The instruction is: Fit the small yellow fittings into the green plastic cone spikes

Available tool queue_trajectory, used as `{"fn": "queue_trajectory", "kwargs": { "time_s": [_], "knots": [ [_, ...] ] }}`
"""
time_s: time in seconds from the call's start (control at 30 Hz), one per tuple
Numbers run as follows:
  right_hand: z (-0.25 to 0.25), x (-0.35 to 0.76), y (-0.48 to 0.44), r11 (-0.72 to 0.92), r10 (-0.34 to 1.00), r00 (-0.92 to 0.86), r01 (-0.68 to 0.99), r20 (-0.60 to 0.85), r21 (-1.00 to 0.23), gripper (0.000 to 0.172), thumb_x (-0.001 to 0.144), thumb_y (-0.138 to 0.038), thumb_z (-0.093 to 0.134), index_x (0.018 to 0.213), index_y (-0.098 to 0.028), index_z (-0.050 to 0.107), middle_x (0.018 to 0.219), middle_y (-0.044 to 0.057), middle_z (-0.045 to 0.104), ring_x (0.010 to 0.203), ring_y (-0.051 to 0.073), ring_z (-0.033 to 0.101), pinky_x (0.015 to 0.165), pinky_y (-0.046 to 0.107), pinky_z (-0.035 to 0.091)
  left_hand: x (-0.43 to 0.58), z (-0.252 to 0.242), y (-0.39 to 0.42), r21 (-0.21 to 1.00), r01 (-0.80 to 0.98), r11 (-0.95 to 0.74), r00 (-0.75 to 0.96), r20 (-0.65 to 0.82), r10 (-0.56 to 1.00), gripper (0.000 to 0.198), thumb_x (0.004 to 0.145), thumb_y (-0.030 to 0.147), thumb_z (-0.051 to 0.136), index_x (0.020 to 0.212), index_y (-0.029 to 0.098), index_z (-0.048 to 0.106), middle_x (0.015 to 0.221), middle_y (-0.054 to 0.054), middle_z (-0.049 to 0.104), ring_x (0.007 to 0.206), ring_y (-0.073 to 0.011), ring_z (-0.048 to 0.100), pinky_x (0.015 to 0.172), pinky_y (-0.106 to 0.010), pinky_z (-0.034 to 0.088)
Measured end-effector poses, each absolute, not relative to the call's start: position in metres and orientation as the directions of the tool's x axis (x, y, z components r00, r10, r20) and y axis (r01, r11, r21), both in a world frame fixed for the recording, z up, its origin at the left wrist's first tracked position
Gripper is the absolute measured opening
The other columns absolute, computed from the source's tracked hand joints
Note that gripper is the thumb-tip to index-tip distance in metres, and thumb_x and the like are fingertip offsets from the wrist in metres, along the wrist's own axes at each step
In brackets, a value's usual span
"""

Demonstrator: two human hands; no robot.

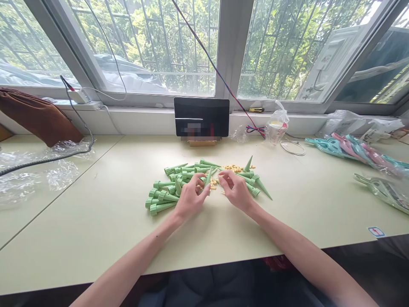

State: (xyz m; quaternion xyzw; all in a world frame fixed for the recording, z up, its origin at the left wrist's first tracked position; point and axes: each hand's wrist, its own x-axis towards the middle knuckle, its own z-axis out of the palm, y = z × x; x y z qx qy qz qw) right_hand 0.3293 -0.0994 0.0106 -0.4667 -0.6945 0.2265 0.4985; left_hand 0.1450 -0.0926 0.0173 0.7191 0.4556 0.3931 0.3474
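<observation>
My left hand (193, 195) is closed around a green plastic watering spike (208, 175), which it holds with the pointed end up. Just to the right, my right hand (235, 189) has thumb and fingers drawn together in a pinch; whatever is between them is too small or hidden to make out. On the left, a heap of green spikes (163, 195) lies partly behind my left hand. Several more spikes (262, 186) lie beyond my right hand. Small yellow plastic pieces (234, 168) are scattered behind and between the hands.
A dark-screened tablet (202, 117) stands on a small stand at the back. Right of it are a bagged cup (276, 125) and a coiled white cable (293, 147). Wrapped teal and pink hangers (351, 149) lie far right. A brown bag (40, 117) and clear plastic wrap (60, 175) lie left.
</observation>
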Motion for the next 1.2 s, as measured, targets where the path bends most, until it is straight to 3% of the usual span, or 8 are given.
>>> {"fn": "queue_trajectory", "kwargs": {
  "time_s": [0.2, 0.4, 0.67, 1.2],
  "knots": [
    [0.0101, 0.3294, -0.0983, 0.467, 0.871, -0.063, 0.416, 0.488, -0.78, 0.019, 0.097, -0.036, 0.049, 0.1, -0.019, 0.057, 0.08, 0.003, 0.064, 0.063, 0.015, 0.062, 0.058, 0.026, 0.048, 0.145, 0.0241, -0.0911, 0.987, 0.149, -0.057, 0.296, 0.01, 0.955, 0.046, 0.085, 0.051, 0.061, 0.117, 0.02, 0.05, 0.083, -0.001, 0.062, 0.043, -0.008, 0.051, 0.038, -0.021, 0.037],
    [0.0114, 0.3295, -0.0995, 0.463, 0.872, -0.06, 0.422, 0.486, -0.78, 0.021, 0.097, -0.038, 0.049, 0.1, -0.019, 0.057, 0.078, 0.003, 0.063, 0.058, 0.014, 0.059, 0.055, 0.025, 0.046, 0.1444, 0.0249, -0.0873, 0.998, -0.011, 0.066, 0.342, -0.058, 0.938, 0.052, 0.081, 0.052, 0.068, 0.116, 0.017, 0.052, 0.081, -0.001, 0.06, 0.053, -0.0101, 0.053, 0.044, -0.024, 0.045],
    [0.0151, 0.3273, -0.1032, 0.5, 0.854, -0.08, 0.394, 0.513, -0.771, 0.018, 0.095, -0.035, 0.053, 0.1, -0.019, 0.057, 0.076, 0.001, 0.062, 0.051, 0.01, 0.053, 0.05, 0.024, 0.044, 0.1431, 0.0281, -0.0885, 0.995, -0.076, 0.064, 0.393, -0.029, 0.919, 0.037, 0.087, 0.051, 0.062, 0.095, 0.015, 0.064, 0.085, -0.002, 0.054, 0.063, -0.0095, 0.049, 0.051, -0.021, 0.046],
    [0.0149, 0.3249, -0.1074, 0.651, 0.748, -0.148, 0.352, 0.647, -0.673, 0.01, 0.093, -0.025, 0.055, 0.102, -0.02, 0.057, 0.073, 0.0, 0.06, 0.049, 0.009, 0.05, 0.049, 0.023, 0.045, 0.1426, 0.0265, -0.0884, 0.991, -0.11, 0.076, 0.447, -0.019, 0.894, 0.035, 0.087, 0.049, 0.062, 0.099, 0.017, 0.065, 0.086, -0.003, 0.056, 0.07, -0.0129, 0.056, 0.053, -0.023, 0.05]
  ]
}}
